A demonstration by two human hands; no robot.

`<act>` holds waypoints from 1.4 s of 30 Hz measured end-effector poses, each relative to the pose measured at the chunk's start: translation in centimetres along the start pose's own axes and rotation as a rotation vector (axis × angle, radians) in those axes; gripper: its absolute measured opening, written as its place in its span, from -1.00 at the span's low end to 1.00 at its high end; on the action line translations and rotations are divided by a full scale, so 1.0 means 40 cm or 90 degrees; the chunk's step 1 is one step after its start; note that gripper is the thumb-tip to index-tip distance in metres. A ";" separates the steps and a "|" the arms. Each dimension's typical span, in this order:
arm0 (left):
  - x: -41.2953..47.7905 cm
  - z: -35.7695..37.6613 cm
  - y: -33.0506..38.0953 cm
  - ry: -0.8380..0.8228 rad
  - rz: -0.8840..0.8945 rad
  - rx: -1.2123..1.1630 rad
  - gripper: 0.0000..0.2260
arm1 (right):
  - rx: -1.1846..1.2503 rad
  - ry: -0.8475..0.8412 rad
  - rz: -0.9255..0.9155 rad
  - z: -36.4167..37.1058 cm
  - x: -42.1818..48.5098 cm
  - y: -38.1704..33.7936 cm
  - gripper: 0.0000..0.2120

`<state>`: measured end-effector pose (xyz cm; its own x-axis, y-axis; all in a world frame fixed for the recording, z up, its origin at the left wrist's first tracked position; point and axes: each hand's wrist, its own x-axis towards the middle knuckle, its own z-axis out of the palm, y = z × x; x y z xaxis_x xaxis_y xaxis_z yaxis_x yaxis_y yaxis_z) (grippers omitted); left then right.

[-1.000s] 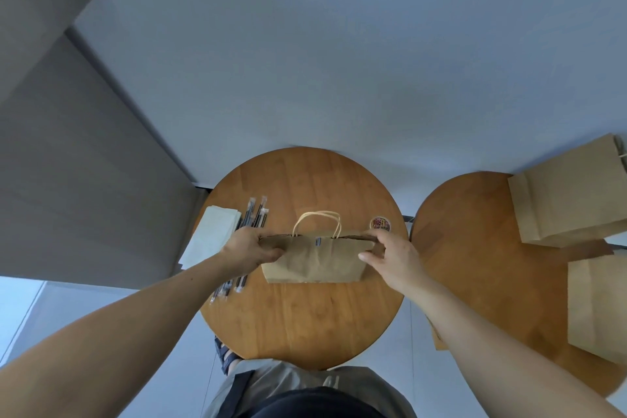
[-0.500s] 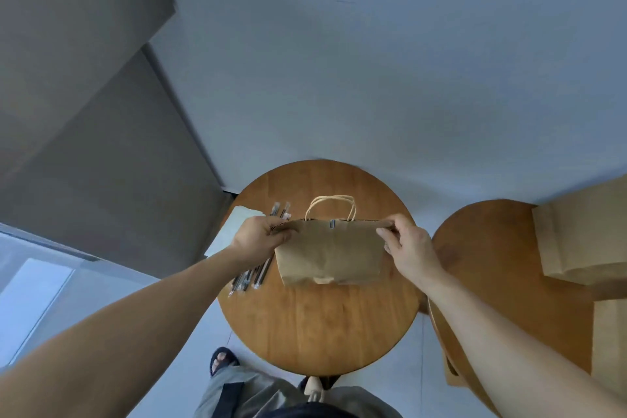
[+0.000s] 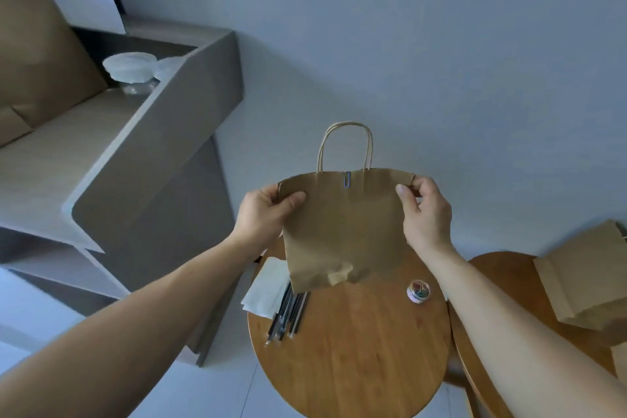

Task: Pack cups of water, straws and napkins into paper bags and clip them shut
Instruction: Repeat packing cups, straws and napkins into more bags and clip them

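Observation:
A brown paper bag (image 3: 342, 231) with twisted handles hangs in the air above the round wooden table (image 3: 356, 349). A blue paper clip (image 3: 347, 179) pins its top edge shut. My left hand (image 3: 263, 214) grips the bag's upper left corner and my right hand (image 3: 425, 214) grips its upper right corner. On the table below lie white napkins (image 3: 266, 290), several wrapped black straws (image 3: 288, 314) and a small round tub of coloured clips (image 3: 419, 291). Lidded clear plastic cups (image 3: 134, 71) stand on a grey shelf at the left.
A grey stepped shelf unit (image 3: 135, 180) stands left of the table, with a large brown bag (image 3: 37, 54) on it. A second wooden table (image 3: 502, 299) at the right carries flat brown paper bags (image 3: 583, 278). A pale wall is behind.
Both hands have lifted the clipped bag off the table and up to the left. My view has swung left, so the shelf with the cups now shows.

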<state>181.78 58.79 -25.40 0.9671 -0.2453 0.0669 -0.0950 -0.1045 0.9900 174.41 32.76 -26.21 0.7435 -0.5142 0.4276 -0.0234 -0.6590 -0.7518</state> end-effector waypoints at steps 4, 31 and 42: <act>0.003 -0.078 0.128 0.044 0.071 -0.001 -0.96 | 0.056 0.062 -0.017 0.007 0.033 -0.150 -0.89; -0.048 -0.582 0.722 0.463 0.301 0.060 -0.72 | 0.387 -0.019 -0.262 0.191 0.352 -0.982 -0.95; 0.016 -0.963 0.621 0.538 0.271 0.185 -0.71 | 0.406 -0.169 -0.266 0.601 0.345 -1.212 -0.96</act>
<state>189.13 93.18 4.02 0.6789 0.4392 0.5884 -0.4183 -0.4272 0.8016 201.88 70.80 4.07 0.7420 -0.0948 0.6636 0.6180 -0.2868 -0.7320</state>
